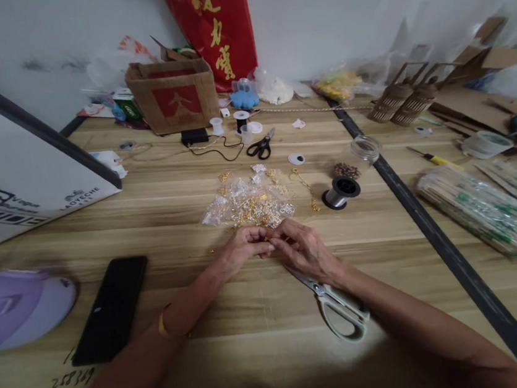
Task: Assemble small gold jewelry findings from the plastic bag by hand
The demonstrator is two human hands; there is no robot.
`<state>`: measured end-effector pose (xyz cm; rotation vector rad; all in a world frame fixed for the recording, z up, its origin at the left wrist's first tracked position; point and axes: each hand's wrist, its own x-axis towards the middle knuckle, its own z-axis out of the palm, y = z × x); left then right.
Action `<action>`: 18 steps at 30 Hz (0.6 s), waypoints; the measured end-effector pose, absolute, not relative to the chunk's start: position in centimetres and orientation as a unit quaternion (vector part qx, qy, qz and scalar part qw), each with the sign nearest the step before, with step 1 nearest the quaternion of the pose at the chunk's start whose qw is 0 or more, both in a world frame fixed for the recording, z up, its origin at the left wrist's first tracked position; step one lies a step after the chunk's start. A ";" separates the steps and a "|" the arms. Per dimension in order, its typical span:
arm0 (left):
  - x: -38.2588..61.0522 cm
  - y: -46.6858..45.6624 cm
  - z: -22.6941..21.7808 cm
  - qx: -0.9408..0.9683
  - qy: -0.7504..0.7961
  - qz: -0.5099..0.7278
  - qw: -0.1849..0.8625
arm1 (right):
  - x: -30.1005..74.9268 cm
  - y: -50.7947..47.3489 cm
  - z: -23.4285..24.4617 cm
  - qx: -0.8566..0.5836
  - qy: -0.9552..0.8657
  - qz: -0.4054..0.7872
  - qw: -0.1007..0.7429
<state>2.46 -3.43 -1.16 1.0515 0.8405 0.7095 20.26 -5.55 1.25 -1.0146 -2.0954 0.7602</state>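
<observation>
My left hand [246, 245] and my right hand [302, 248] meet just in front of a pile of gold and silver jewellery findings [254, 204], partly in clear plastic bags. Both are closed in a pinch, fingertips almost touching. A tiny gold-coloured piece [267, 239] shows between them; its exact kind is too small to make out. Under my right hand and wrist lies a pair of scissors with pale green handles [342, 312], its blades partly covered. To the right of the pile rests a short gold chain [305, 190].
A spool of silver wire [341, 192] and a heap of small mixed beads [346, 170] sit right of the pile. Black scissors [261, 146] lie behind it. A black phone [110, 310] is at left, bagged sticks [484, 212] at right, a paper bag [173, 98] at the back.
</observation>
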 end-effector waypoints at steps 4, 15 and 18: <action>2.6 -3.7 -0.6 0.504 0.397 0.328 0.693 | 20.2 -5.6 1.4 -0.413 -0.772 0.336 0.346; 2.6 -4.0 0.4 0.550 0.395 0.326 0.659 | 20.1 -5.4 0.7 -0.429 -0.665 0.494 0.361; 2.5 -4.0 0.3 0.559 0.387 0.319 0.660 | 20.1 -5.3 0.9 -0.424 -0.634 0.533 0.365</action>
